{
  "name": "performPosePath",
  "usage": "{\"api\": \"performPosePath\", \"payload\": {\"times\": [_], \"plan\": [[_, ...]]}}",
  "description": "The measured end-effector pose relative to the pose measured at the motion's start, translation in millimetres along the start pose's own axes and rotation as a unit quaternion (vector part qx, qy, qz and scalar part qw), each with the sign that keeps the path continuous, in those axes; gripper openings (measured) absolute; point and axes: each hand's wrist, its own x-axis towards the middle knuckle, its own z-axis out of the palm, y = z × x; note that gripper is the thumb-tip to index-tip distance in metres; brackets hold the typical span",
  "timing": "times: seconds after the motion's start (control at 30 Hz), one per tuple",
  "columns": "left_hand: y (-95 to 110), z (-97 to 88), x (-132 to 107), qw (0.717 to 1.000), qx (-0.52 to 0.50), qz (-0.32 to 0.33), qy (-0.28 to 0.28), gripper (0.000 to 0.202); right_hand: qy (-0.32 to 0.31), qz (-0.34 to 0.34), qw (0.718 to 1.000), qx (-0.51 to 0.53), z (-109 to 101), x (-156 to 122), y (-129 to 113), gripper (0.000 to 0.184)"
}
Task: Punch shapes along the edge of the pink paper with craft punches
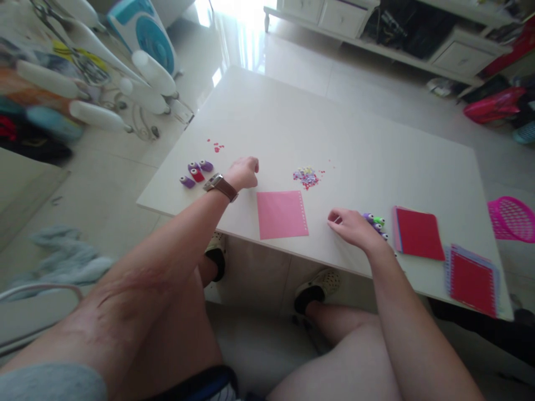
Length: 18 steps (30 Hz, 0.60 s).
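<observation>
My left hand (pixel 246 171), with a watch on its wrist, hovers over the table left of the pink sheet (pixel 282 215). Its fingers are curled down; whatever they may hold is hidden. Resting low at the table's near side, my right hand (pixel 348 224) has loosely curled fingers with nothing visible in them. The sheet lies flat between the hands, a row of small holes along its right edge. Behind it is a heap of tiny paper cutouts (pixel 306 177). Small craft punches (pixel 196 175), purple and red, stand beside my left wrist; more punches (pixel 378 221) sit partly behind my right hand.
Red paper sheets (pixel 419 233) are stacked at the right, near another hole-edged stack (pixel 472 280). A few red cutouts (pixel 216 148) lie at the table's left. Beyond the right edge stands a pink basket (pixel 512 219). A white cabinet (pixel 343 22) is at the back.
</observation>
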Motion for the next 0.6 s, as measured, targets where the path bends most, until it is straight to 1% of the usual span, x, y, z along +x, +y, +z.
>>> {"api": "performPosePath", "payload": {"times": [0.03,0.07,0.13,0.17,0.27,0.3,0.33,0.4,0.47,0.5,0.53,0.6], "plan": [[8.2,1.2,-2.1,0.999,-0.045,0.016,-0.007,0.047,0.011,-0.008,1.000,0.006,1.7,0.5,-2.7,0.011],[17.1,3.6,-4.4,0.995,-0.095,0.032,-0.025,0.047,0.024,-0.022,0.999,0.019,4.1,1.1,-6.7,0.011],[36.1,11.6,-9.5,0.976,-0.186,0.082,-0.083,0.046,0.052,-0.056,0.994,0.078,9.9,1.9,-18.5,0.014],[45.5,16.9,-12.2,0.963,-0.222,0.110,-0.111,0.046,0.061,-0.072,0.988,0.124,12.8,2.1,-26.0,0.019],[69.2,33.0,-20.0,0.925,-0.291,0.176,-0.172,0.047,0.060,-0.096,0.957,0.267,19.1,2.6,-48.3,0.046],[75.1,37.4,-22.0,0.915,-0.305,0.192,-0.184,0.046,0.064,-0.105,0.948,0.294,20.0,3.0,-53.9,0.050],[79.7,40.9,-23.3,0.906,-0.316,0.204,-0.192,0.044,0.074,-0.116,0.941,0.308,20.4,3.5,-57.9,0.048],[85.5,45.3,-23.8,0.894,-0.336,0.217,-0.200,0.041,0.102,-0.134,0.937,0.306,20.7,5.2,-60.3,0.032],[87.1,46.3,-21.3,0.885,-0.352,0.226,-0.204,0.040,0.123,-0.132,0.937,0.299,21.5,7.2,-56.6,0.019],[86.4,45.9,-19.2,0.884,-0.352,0.231,-0.203,0.039,0.127,-0.123,0.937,0.300,22.3,7.9,-53.2,0.018],[84.7,45.2,-16.7,0.888,-0.343,0.236,-0.197,0.039,0.130,-0.111,0.937,0.303,23.3,8.5,-49.5,0.018],[78.8,43.9,-11.8,0.914,-0.287,0.238,-0.159,0.039,0.142,-0.088,0.938,0.305,25.4,8.7,-42.1,0.019]]}}
